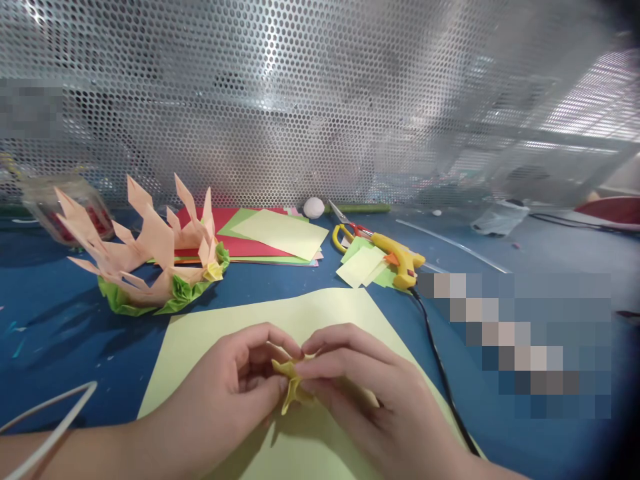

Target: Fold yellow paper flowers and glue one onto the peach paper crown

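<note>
Between my two hands is a small folded yellow paper piece (290,377) with pointed edges, held above a large pale yellow sheet (210,333). My left hand (235,380) pinches its left side between thumb and fingers. From the right, my right hand (365,387) grips it with closed fingertips, hiding part of the folds. Beyond the left hand stands a paper crown (160,240) with tall peach points, green folded leaves round its base and a small yellow paper flower (214,270) at its right side.
Behind lie stacked coloured papers (280,233), a white ball (314,207), scissors (345,220), small paper squares (363,267) and a yellow glue gun (400,260) with a black cord (435,347). A glass jar (67,207) stands far left. A perforated metal panel (300,100) closes off the back.
</note>
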A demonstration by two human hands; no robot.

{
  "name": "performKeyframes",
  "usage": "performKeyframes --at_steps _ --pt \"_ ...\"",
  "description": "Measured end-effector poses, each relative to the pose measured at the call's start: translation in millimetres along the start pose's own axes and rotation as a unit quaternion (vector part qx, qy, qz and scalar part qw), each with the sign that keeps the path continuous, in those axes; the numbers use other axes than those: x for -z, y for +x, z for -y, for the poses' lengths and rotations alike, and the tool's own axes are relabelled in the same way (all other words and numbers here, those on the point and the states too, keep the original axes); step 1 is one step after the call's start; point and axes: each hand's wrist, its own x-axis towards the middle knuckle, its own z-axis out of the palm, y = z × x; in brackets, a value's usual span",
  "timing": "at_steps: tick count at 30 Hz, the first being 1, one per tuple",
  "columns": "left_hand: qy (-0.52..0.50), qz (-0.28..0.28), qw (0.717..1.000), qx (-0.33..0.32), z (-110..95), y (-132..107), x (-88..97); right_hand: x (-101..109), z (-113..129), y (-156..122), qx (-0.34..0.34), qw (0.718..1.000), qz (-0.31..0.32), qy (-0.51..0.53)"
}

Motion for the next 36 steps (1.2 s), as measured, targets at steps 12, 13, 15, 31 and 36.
performKeyframes --at_steps 12,13,15,31,36 --pt "-0.015 0.069 0.997 0.009 4.3 0.5 5.3 5.8 -1.1 -1.2 0.064 0.995 0.035 -0.065" --pt "-0.02 0.069 0.997 0.017 4.2 0.8 5.4 6.7 -1.4 -0.4 0.079 0.994 0.044 -0.063" --pt "-0.024 0.075 0.996 0.035 3.9 1.2 6.2 8.0 -1.5 0.3 0.1 0.991 0.067 -0.063" --pt "0.004 0.125 0.987 0.096 -6.0 11.9 18.8 9.4 2.8 -4.2 0.109 0.989 0.09 -0.051" --pt "-0.015 0.114 0.988 0.1 -3.6 8.6 21.7 7.0 0.6 -1.4 0.038 0.996 0.074 -0.012"
